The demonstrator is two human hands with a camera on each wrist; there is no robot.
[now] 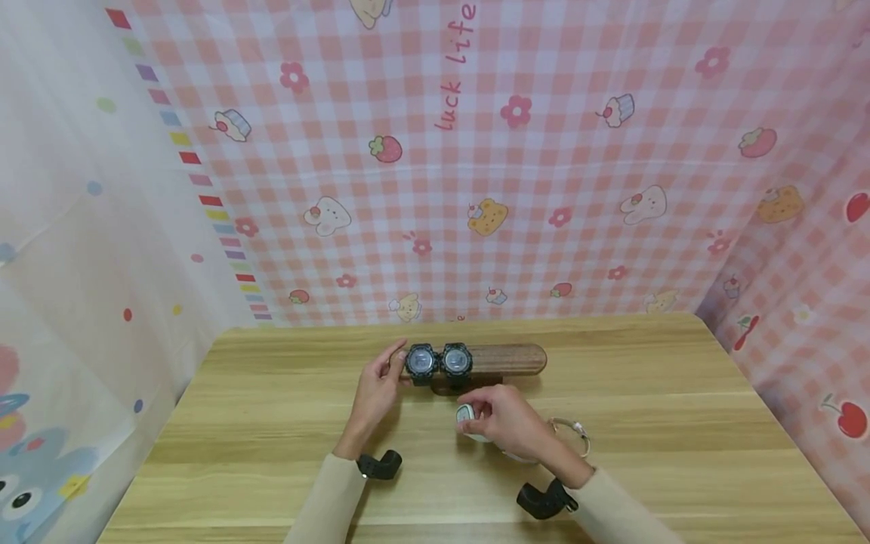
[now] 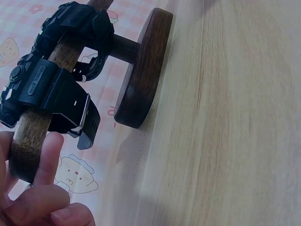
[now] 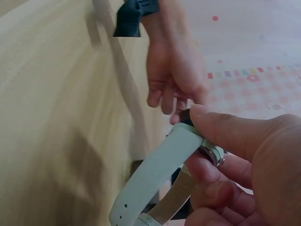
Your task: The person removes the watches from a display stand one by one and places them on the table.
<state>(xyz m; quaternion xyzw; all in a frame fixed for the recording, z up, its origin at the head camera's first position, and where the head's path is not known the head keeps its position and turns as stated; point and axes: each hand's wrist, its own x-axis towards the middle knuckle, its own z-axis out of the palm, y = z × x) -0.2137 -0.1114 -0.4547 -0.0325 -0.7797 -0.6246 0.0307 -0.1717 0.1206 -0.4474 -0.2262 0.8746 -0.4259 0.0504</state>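
A dark wooden watch stand (image 1: 510,360) stands near the back of the table, its bar carrying two black digital watches (image 1: 421,363). My left hand (image 1: 377,387) holds the left end of that bar, with thumb and fingers around the wood in the left wrist view. Just in front of the stand, my right hand (image 1: 510,417) pinches a pale green watch (image 3: 162,162) by its case, between thumb and fingers. Its strap hangs in a loop, with punched holes showing near the lower end. In the head view the right hand covers much of this watch.
A thin pale bracelet-like band (image 1: 586,441) lies on the wooden table (image 1: 680,438) beside my right wrist, partly hidden by it. Black wrist mounts (image 1: 382,465) sit on both forearms. Patterned pink checked cloth (image 1: 544,166) hangs behind the table's back edge.
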